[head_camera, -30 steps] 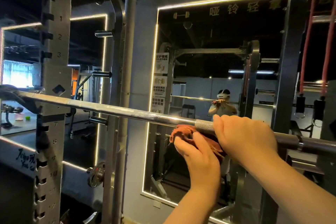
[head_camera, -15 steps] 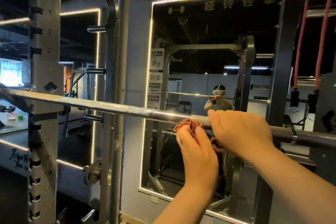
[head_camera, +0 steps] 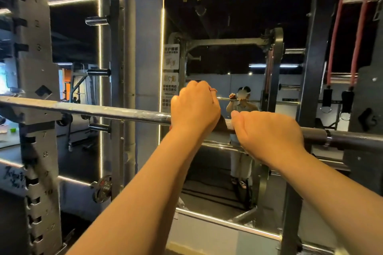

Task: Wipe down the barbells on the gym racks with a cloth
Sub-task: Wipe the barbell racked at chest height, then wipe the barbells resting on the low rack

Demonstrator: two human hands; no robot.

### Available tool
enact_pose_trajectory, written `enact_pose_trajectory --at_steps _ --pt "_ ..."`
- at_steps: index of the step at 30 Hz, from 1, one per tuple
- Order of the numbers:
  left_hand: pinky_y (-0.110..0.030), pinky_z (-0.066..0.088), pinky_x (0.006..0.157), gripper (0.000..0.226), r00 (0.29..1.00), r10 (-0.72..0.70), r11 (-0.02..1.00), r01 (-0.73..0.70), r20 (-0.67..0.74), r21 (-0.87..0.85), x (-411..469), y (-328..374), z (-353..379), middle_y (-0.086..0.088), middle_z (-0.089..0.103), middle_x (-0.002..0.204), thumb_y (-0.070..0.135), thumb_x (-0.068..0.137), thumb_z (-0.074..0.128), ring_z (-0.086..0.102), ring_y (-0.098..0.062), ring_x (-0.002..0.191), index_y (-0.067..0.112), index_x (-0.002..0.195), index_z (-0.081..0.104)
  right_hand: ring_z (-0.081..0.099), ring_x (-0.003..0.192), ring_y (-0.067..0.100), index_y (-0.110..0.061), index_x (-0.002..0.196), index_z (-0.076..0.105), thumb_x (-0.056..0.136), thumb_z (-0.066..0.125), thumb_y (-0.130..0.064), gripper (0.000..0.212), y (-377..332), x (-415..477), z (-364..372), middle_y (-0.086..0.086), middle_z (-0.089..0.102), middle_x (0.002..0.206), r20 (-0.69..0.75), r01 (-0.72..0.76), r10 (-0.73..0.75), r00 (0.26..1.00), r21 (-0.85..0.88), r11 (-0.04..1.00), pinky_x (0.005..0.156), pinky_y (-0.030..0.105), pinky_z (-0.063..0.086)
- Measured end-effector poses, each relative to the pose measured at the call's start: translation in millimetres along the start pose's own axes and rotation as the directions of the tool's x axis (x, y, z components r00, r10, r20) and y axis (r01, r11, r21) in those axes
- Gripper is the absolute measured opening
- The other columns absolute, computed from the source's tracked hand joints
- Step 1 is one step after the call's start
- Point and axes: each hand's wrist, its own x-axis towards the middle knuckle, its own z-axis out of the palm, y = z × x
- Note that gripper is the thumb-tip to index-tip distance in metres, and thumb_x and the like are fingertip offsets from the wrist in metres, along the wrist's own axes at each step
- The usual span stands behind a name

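At the long steel barbell (head_camera: 103, 110) on the grey rack (head_camera: 35, 68), the left hand (head_camera: 194, 107) clamps a nearly hidden rust-red cloth (head_camera: 213, 90) round it, the right hand (head_camera: 269, 130) gripping alongside; best slide outward, squeezing evenly.

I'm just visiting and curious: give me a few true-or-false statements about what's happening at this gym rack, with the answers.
1. The left hand and the right hand both grip the barbell. True.
2. The barbell lies on the floor. False: it rests raised on the rack.
3. A mirror faces the person. True.
4. Red bands hang left of the hands. False: the red bands hang on the right.
5. The hands sit at opposite ends of the barbell. False: they are close together.
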Motion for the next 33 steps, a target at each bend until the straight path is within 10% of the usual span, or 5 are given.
enact_pose_trajectory --at_steps 6,18,21,25,33 --pt "-0.031 0.036 0.064 0.009 0.934 0.178 0.983 -0.186 -0.309 0.004 -74 -10 28 -0.006 0.054 0.096 0.025 0.095 0.05 0.045 -0.021 0.08 0.018 0.092 0.054 0.058 0.067 0.018 -0.021 0.116 0.049 0.108 0.022 -0.039 0.033 -1 -2 3 -0.002 0.056 0.08 -0.06 0.01 -0.011 0.998 -0.02 1.0 0.058 0.033 0.052" --pt "-0.036 0.06 0.078 0.006 0.843 -0.304 0.651 0.524 0.443 -0.549 -243 -50 38 0.003 0.06 0.097 0.029 0.107 0.045 0.066 -0.014 0.084 0.032 0.102 0.046 0.022 0.15 0.026 -0.018 0.144 0.039 0.099 0.041 -0.038 0.049 -58 -90 36 0.004 0.031 0.153 -0.156 -0.084 0.175 0.972 0.466 0.881 0.127 0.041 0.005" --pt "-0.028 0.056 0.078 0.01 0.877 -0.284 0.672 0.47 0.387 -0.573 -260 -53 22 0.003 0.057 0.1 0.025 0.106 0.046 0.062 -0.011 0.087 0.034 0.1 0.046 0.047 0.124 0.014 -0.029 0.132 0.045 0.107 0.032 -0.046 0.033 -113 -163 40 -0.007 0.044 0.138 0.447 -0.44 0.123 0.886 0.727 0.527 0.11 0.032 0.038" --pt "-0.021 0.052 0.08 0.021 0.798 -0.149 0.543 0.559 0.584 -0.627 -282 -40 -7 0.006 0.067 0.1 0.02 0.108 0.04 0.064 -0.007 0.094 0.025 0.106 0.06 0.073 0.103 0.019 -0.025 0.113 0.073 0.103 0.045 -0.05 0.039 -152 -194 38 0.004 0.077 0.109 0.813 -0.733 -0.159 0.56 0.396 -0.553 0.091 0.045 0.057" --pt "-0.024 0.048 0.093 0.032 0.567 -0.279 0.503 0.774 0.775 -0.385 -327 -84 -10 0.008 0.066 0.117 0.031 0.1 0.057 0.062 -0.006 0.107 0.018 0.129 0.061 0.073 0.105 0.027 -0.018 0.117 0.069 0.105 0.053 -0.029 0.023 -165 -240 53 0.006 0.078 0.107 0.879 -0.729 -0.068 0.473 0.346 -0.59 0.1 0.051 0.054"
